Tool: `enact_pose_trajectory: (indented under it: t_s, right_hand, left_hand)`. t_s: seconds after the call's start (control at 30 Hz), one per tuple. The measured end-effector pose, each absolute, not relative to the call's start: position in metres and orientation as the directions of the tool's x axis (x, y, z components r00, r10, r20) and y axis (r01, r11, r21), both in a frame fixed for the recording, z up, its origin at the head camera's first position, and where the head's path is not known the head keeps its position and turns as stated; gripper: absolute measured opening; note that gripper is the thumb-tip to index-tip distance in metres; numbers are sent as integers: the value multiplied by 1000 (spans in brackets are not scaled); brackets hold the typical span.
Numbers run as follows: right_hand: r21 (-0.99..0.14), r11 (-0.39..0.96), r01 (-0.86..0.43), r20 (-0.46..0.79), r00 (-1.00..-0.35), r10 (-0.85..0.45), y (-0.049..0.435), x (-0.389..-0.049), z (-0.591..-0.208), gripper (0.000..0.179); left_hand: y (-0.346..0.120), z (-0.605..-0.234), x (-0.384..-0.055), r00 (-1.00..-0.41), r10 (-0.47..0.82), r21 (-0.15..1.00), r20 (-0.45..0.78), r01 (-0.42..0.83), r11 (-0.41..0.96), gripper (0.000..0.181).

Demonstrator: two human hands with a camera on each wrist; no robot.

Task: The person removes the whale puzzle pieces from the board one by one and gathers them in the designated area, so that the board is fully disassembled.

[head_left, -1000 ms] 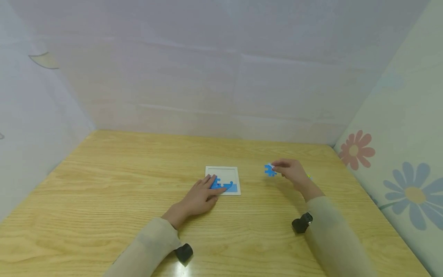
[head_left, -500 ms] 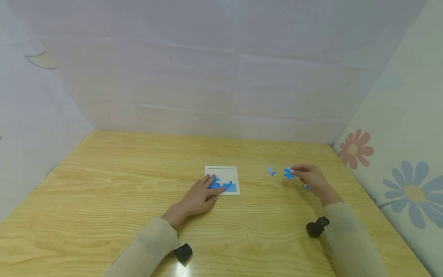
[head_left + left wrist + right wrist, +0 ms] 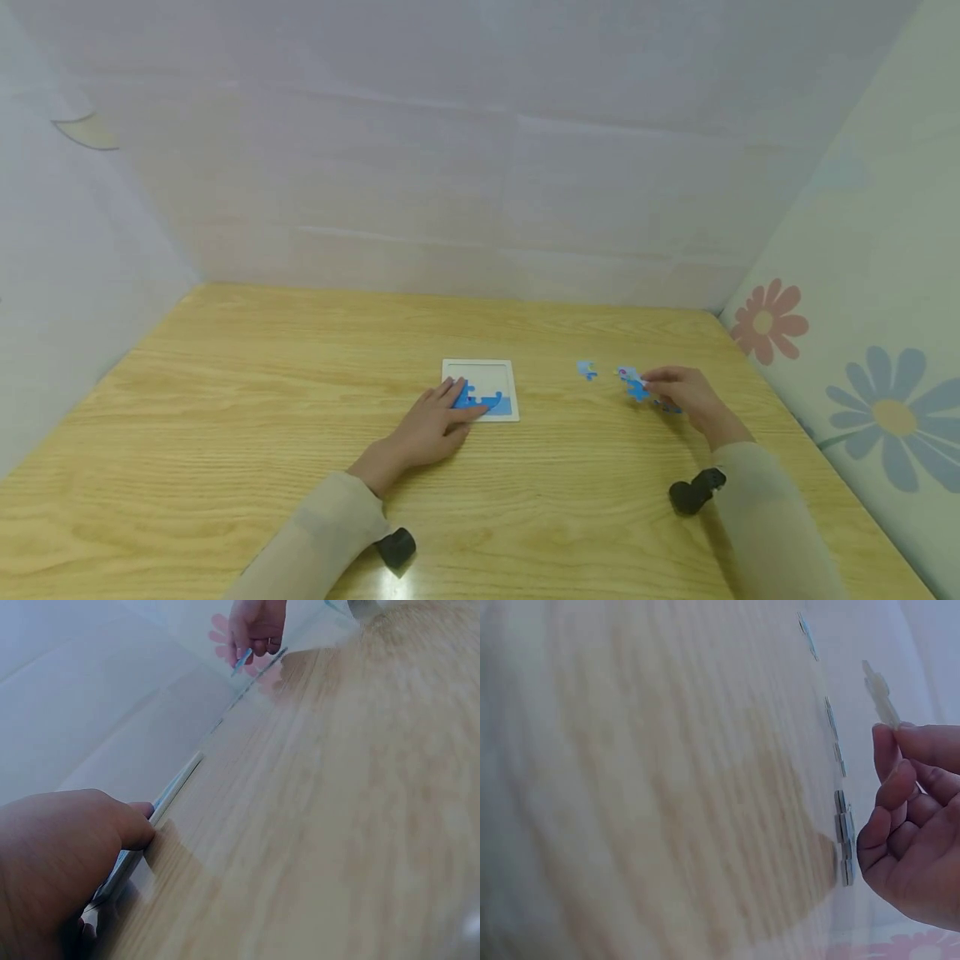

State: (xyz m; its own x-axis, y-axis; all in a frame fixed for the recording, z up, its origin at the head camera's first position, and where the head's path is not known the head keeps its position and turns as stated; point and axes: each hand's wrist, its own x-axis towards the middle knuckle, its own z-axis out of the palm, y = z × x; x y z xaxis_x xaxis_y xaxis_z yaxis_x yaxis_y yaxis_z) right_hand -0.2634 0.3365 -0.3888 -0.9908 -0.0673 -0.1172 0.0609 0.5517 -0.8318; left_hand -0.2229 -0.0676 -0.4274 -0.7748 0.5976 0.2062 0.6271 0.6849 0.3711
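My left hand [image 3: 423,427] rests with its fingers extended over the lower left part of a white square puzzle tray [image 3: 483,377]. Blue jigsaw pieces [image 3: 489,405] lie along the tray's bottom, partly covered by those fingers. In the left wrist view the thumb is right at the tray's edge [image 3: 176,784]. Off to the right, my right hand [image 3: 686,400] pinches a blue jigsaw piece [image 3: 637,391] between thumb and fingertips. The right wrist view shows this held piece [image 3: 883,696] edge-on, raised above the table, with the other fingers curled beneath.
A loose jigsaw piece [image 3: 584,368] lies between the tray and my right hand. Another pale piece [image 3: 625,372] is just behind the held one, and more blue pieces [image 3: 667,407] lie under the hand. Several pieces [image 3: 844,836] look stacked in the right wrist view. A floral sheet [image 3: 900,421] borders the table.
My right hand has carried the pinched piece rightward, then slightly down and nearer, uncovering loose pieces on the table. The left hand has stayed on the tray.
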Motion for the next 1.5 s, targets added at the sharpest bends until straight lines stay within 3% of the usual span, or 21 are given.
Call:
enact_pose_trajectory:
  t_s: [0.9,1.5]
  right_hand:
    - [-809,588,1,-81,-990,-111,341,-263,-402,28]
    - [-785,619,33,-66,-997,-30,341,-264,-399,33]
  left_hand:
    - [-68,-429,-224,-785,592,392,185,611,688,37]
    - [-68,-428,-222,-783,591,382,194,615,689,37]
